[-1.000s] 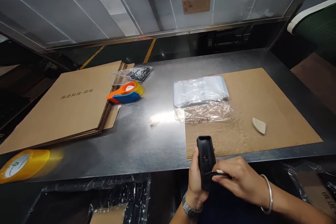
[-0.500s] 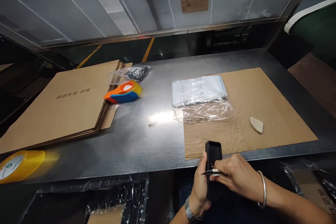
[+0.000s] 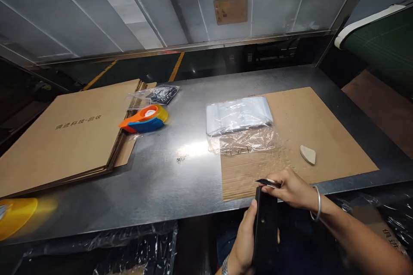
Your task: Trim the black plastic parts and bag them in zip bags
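Note:
My left hand [image 3: 244,240] is wrapped round a long black plastic part [image 3: 266,227], held upright near the table's front edge. A small hole shows in its dark face. My right hand [image 3: 292,187] grips a slim tool with a dark pointed blade [image 3: 268,183], a knife by its look. The blade lies just above the top end of the black part, pointing left; whether it touches cannot be made out. The fingers of the right hand are at the part's upper right edge.
A cardboard sheet [image 3: 325,124] on the metal table [image 3: 167,176] bears a clear-bagged stack [image 3: 238,114] and a pale wedge-shaped block [image 3: 308,154]. Leftward are stacked cardboard [image 3: 77,137], an orange-blue tape dispenser [image 3: 145,119], a bagged dark item [image 3: 163,94] and a yellow tape roll [image 3: 19,215].
The black part has turned from showing its hollow side to showing a flatter face with a hole. My right hand has moved up with the blade to its top end. The view has shifted slightly.

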Action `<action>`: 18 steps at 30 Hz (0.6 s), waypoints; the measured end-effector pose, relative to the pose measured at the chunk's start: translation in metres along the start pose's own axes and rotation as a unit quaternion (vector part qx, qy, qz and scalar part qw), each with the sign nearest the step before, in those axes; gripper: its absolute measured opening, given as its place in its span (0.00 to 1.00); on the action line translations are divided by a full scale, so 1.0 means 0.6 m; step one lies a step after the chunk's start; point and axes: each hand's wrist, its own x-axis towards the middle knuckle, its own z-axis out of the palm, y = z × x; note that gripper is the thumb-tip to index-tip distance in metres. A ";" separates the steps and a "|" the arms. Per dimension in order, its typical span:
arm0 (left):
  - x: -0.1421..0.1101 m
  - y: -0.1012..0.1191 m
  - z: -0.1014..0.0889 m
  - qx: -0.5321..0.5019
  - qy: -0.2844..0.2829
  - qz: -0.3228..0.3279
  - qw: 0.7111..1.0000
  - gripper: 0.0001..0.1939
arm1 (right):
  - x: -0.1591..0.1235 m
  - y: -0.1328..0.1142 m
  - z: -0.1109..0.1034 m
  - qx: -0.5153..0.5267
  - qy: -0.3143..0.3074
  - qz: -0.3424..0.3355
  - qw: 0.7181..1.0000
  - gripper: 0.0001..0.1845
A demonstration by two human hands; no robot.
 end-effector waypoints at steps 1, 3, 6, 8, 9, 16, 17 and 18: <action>0.000 0.000 0.000 -0.005 0.001 -0.003 1.000 0.34 | 0.000 0.001 0.000 0.011 -0.002 0.000 1.000 0.16; -0.001 0.000 0.000 -0.018 0.002 -0.013 1.000 0.33 | -0.001 0.000 -0.001 0.025 -0.008 -0.002 1.000 0.16; -0.001 -0.001 0.001 -0.032 0.004 -0.028 0.999 0.34 | -0.006 -0.004 -0.002 0.029 -0.021 -0.008 0.999 0.10; -0.001 -0.002 0.002 -0.032 0.007 -0.029 0.999 0.34 | -0.008 -0.005 0.000 0.011 -0.013 -0.015 1.000 0.08; -0.001 -0.002 0.003 -0.031 0.008 -0.028 0.999 0.34 | -0.008 -0.005 0.001 0.002 0.001 -0.017 1.000 0.10; 0.002 0.006 0.001 -0.068 0.004 0.032 0.997 0.31 | -0.014 0.004 0.008 0.017 0.110 0.036 0.993 0.16; 0.003 0.008 -0.001 -0.079 0.011 0.051 0.996 0.31 | -0.020 0.003 0.010 0.017 0.106 0.046 0.993 0.16; 0.004 0.011 -0.003 -0.090 0.021 0.072 0.993 0.30 | -0.028 0.001 0.014 0.015 0.094 0.056 0.994 0.15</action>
